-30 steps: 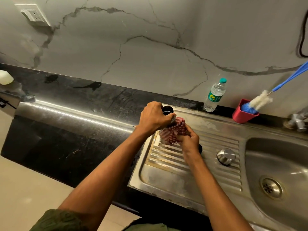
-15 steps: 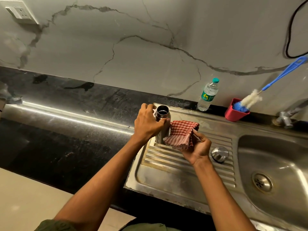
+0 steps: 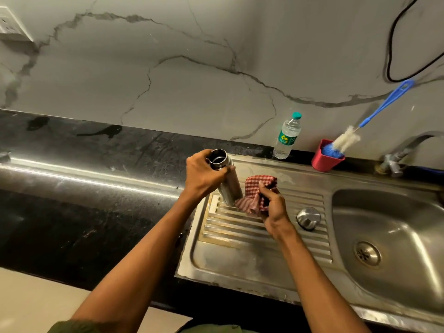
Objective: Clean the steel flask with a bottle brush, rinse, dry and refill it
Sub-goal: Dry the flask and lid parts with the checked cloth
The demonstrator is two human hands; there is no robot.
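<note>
L hand has its fingers wrapped round the neck of the open steel cylindrical flask, tilted, above the ribbed steel drainboard w/ its base near the ribs. R hand bunches the red-and-white checked cloth in curled fingers, touching the flask's lower side. Round steel cap sits on the drainboard. Blue-handled bottle brush stands in the red plastic cup, beside the clear plastic water bottle.

head view, looking down, close over sink
</note>
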